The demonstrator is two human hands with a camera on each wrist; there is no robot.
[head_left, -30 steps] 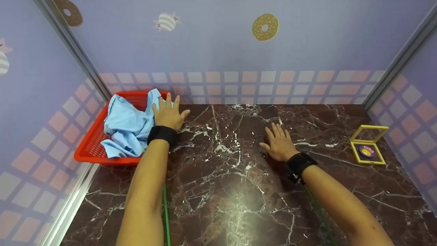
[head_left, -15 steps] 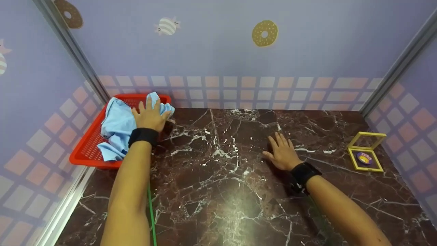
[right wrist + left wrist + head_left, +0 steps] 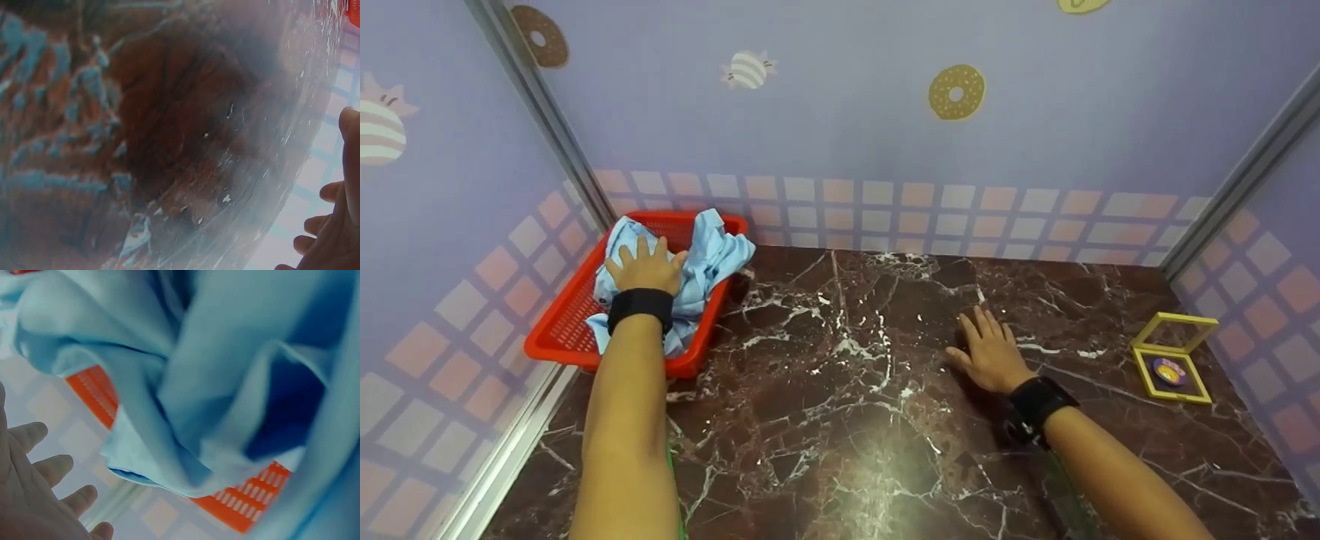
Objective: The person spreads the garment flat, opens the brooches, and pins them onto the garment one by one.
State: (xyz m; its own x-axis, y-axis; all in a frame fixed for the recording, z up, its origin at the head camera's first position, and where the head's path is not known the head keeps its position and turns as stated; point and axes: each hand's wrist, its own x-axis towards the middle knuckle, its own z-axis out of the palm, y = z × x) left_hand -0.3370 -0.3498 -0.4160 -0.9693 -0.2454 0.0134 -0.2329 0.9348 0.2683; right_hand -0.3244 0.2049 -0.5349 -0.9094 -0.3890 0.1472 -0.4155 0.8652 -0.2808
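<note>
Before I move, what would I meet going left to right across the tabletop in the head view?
Red perforated plastic basket holding crumpled light-blue cloth, the person's bare right hand, open yellow square-framed case.

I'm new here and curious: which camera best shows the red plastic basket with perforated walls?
The head view: most of the basket shows, though rumpled light blue cloth and the left arm hide part. The left wrist view shows only orange-red patches behind the cloth; the right wrist view, just a red corner sliver, probably the basket.
</note>
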